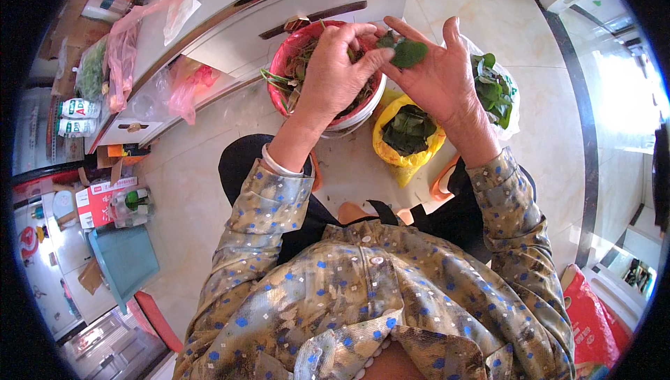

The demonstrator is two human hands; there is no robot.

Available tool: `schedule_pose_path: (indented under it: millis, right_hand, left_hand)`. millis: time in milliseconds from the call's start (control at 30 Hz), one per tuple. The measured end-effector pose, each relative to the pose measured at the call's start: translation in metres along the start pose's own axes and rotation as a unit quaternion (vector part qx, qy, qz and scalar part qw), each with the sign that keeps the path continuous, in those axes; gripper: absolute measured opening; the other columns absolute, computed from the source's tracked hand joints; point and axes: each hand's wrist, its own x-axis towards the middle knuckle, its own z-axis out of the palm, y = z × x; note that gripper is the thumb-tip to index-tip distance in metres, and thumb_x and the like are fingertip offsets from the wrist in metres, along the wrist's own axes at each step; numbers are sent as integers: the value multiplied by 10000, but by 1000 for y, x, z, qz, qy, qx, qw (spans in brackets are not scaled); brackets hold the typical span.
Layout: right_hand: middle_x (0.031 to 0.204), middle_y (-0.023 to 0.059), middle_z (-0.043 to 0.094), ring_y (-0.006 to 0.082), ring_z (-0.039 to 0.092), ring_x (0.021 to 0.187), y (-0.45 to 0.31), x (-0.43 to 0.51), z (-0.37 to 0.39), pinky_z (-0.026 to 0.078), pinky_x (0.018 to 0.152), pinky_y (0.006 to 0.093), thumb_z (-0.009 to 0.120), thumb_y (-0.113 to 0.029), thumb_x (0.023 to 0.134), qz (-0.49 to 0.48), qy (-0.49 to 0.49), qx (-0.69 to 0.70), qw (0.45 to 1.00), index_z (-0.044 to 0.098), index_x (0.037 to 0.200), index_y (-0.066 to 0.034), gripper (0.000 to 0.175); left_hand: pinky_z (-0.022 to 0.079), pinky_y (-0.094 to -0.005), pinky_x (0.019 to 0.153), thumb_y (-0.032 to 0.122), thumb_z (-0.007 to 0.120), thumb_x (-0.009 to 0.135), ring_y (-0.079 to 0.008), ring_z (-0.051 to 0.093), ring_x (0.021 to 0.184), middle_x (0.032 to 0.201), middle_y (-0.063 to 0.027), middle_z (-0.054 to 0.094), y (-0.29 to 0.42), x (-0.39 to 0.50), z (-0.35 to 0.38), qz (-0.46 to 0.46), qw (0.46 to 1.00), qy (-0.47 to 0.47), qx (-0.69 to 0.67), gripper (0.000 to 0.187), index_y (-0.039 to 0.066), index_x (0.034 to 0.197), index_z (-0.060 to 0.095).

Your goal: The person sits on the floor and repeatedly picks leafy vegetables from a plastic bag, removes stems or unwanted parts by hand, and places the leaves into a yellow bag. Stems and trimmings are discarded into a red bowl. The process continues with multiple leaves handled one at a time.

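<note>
My left hand (335,66) pinches a small dark green leaf sprig (408,53) between thumb and fingers, above a bucket with a red liner (276,66) that holds stems and plant scraps. Palm up, my right hand (437,71) lies spread behind the leaf, its fingers apart; whether its fingertips grip part of the sprig I cannot tell. Below the hands on the floor stands a yellow plastic bag (381,142) with dark green leaves in it. A white plastic bag (515,100) of leafy greens is partly hidden behind my right wrist.
White drawers with a dark handle (337,12) stand just beyond the bucket. Pink plastic bags (123,58) and greens lie on the counter at the left. A blue bin (125,262) and a red and white box (94,207) are at the lower left; a red bag (589,322) is lower right.
</note>
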Motion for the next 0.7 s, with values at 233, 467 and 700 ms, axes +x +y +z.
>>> schedule_pose_path:
  millis: [233,467,700]
  right_hand:
    - [1167,188,491,262,541,984,9,0,5,455,854,374,457,-318,912,-15,5,-66,998,389,1194,31,454]
    - [927,52,557,129,572,680,2,2,-31,493,619,260,534,-188,878,-62,147,-310,937,514,982,-25,195]
    - [737,2,565,86,522,603,16,8,-3,413,545,192,584,-220,851,-95,182,-312,928,572,915,-31,200]
  left_hand:
    - [422,-273,746,153,692,733,-156,535,800,802,-52,587,-4,-2,4,9,999,13,28,183,40,856,619]
    - [413,-207,488,131,643,796,-57,484,533,675,8,565,6,2,-11,-186,971,-29,-147,131,14,829,595]
    - [403,-208,489,112,632,798,-52,480,535,685,-2,573,-5,0,-15,-192,967,-31,-162,117,22,840,570]
